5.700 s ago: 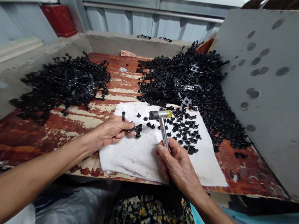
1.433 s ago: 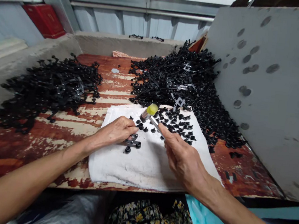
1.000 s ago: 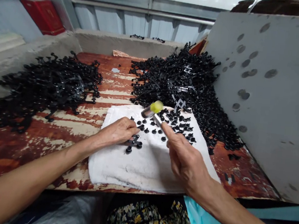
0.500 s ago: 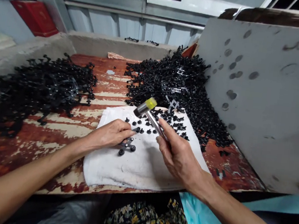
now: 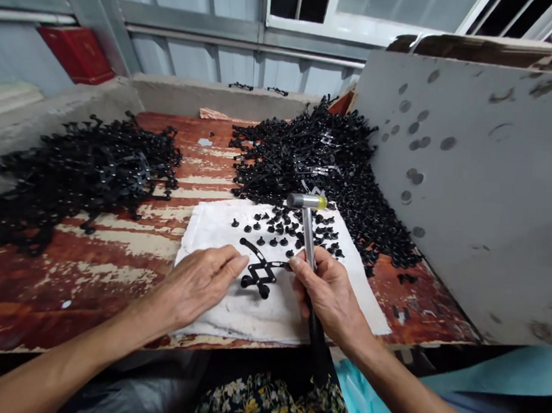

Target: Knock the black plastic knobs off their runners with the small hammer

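My right hand (image 5: 333, 291) grips a hammer (image 5: 308, 226) with a steel head and a yellow face, its head raised upward and its black handle running down below the hand. The thumb and a finger of that hand also pinch one arm of a black scissor-shaped linkage (image 5: 260, 269). Just left of the linkage is my left hand (image 5: 203, 284), its fingers curled together with nothing visible in them. Small black knobbed caps (image 5: 273, 241) stand in loose rows on the white cloth (image 5: 239, 317), beyond the linkage.
Black linkages lie heaped in a left pile (image 5: 97, 168) and a right pile (image 5: 292, 149). Loose black caps (image 5: 387, 225) spread along the grey board (image 5: 458, 206) on the right. A low ledge (image 5: 179, 98) edges the worn red table (image 5: 115, 281) at the back.
The linkage has turned and moved right, and my left hand has come off it. My right hand has lowered, the hammer now stands more upright, and its fingers have taken one linkage arm.
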{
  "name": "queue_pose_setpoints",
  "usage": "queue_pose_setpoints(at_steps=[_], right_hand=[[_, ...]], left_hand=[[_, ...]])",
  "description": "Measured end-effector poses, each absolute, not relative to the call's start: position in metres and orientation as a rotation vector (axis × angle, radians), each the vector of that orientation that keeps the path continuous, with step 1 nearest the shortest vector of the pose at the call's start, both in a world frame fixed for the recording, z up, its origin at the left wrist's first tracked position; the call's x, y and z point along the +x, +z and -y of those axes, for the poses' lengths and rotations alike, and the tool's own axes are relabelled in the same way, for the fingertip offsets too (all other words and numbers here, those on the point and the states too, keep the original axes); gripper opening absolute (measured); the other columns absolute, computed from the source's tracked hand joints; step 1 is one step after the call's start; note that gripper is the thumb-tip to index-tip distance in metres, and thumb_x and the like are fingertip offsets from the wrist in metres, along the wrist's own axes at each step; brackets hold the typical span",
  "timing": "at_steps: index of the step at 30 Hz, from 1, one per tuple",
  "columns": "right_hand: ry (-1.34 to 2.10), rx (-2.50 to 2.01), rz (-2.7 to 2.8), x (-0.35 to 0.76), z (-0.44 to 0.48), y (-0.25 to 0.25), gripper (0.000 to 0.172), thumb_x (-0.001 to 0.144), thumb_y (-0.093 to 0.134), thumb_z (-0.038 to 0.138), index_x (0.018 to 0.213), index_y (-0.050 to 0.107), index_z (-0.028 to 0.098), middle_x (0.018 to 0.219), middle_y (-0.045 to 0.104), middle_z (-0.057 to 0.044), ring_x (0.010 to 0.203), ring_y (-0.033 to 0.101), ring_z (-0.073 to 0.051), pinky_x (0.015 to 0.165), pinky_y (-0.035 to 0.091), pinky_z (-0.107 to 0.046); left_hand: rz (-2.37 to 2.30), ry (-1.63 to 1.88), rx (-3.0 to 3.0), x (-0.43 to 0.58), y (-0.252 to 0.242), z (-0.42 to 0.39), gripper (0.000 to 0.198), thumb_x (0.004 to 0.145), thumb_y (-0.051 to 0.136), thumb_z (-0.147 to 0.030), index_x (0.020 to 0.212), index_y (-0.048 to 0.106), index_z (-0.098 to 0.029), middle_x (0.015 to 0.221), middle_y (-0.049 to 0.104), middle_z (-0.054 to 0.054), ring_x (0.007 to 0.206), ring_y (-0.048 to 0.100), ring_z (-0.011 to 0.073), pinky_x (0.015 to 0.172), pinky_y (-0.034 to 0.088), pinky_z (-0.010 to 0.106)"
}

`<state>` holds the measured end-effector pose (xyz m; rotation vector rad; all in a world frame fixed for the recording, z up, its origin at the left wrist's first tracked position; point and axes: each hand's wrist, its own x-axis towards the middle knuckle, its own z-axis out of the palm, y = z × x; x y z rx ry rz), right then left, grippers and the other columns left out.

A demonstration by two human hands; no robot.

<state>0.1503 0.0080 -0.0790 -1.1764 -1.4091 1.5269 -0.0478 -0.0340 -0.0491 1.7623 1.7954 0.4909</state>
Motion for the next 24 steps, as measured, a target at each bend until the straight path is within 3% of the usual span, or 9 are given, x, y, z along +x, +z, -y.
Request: queue_pose_setpoints(at_steps=[5, 13, 18, 24], right_hand=[[1.576, -1.14, 1.512, 0.142, -0.001, -0.082, 0.027, 0.084, 0.055, 0.046, 0.077, 0.048, 0.021, 0.047, 0.048, 0.009, 0.033, 0.037, -0.005, 0.032, 0.029, -0.016], [1.733, -1.182, 1.458, 0.162, 0.012, -0.088, 0.042, 0.085, 0.05, 0.059, 0.093, 0.051, 0.018, 0.053, 0.059, 0.006, 0.029, 0.038, -0.005, 0.032, 0.029, -0.016], [1.825, -1.196, 1.405, 0.168, 0.02, -0.093, 0.052, 0.084, 0.05, 0.065, 0.101, 0.055, 0.016, 0.054, 0.059, 0.005, 0.029, 0.038, -0.005, 0.032, 0.026, -0.016], [1.839, -1.167, 1.356, 0.169, 0.018, -0.098, 0.052, 0.084, 0.052, 0.065, 0.1, 0.057, 0.016, 0.054, 0.059, 0.005, 0.029, 0.038, -0.004, 0.032, 0.026, -0.016]], left_hand=[[-1.688, 0.598, 1.641, -0.031, -0.059, 0.023, 0.035, 0.085, 0.038, -0.049, 0.064, 0.039, -0.021, 0.054, 0.041, -0.005, 0.049, 0.036, 0.0105, 0.049, 0.024, 0.024], [-1.615, 0.471, 1.401, -0.047, -0.057, -0.011, 0.028, 0.087, 0.041, -0.033, 0.065, 0.049, -0.017, 0.051, 0.049, -0.003, 0.039, 0.04, 0.0078, 0.037, 0.026, 0.018], [-1.545, 0.433, 1.418, -0.052, -0.061, -0.019, 0.028, 0.084, 0.044, -0.037, 0.066, 0.05, -0.017, 0.054, 0.052, -0.003, 0.039, 0.04, 0.0064, 0.035, 0.025, 0.016], [-1.429, 0.441, 1.503, -0.054, -0.063, -0.02, 0.035, 0.08, 0.049, -0.048, 0.064, 0.05, -0.016, 0.054, 0.05, -0.003, 0.04, 0.038, 0.0051, 0.036, 0.024, 0.015]])
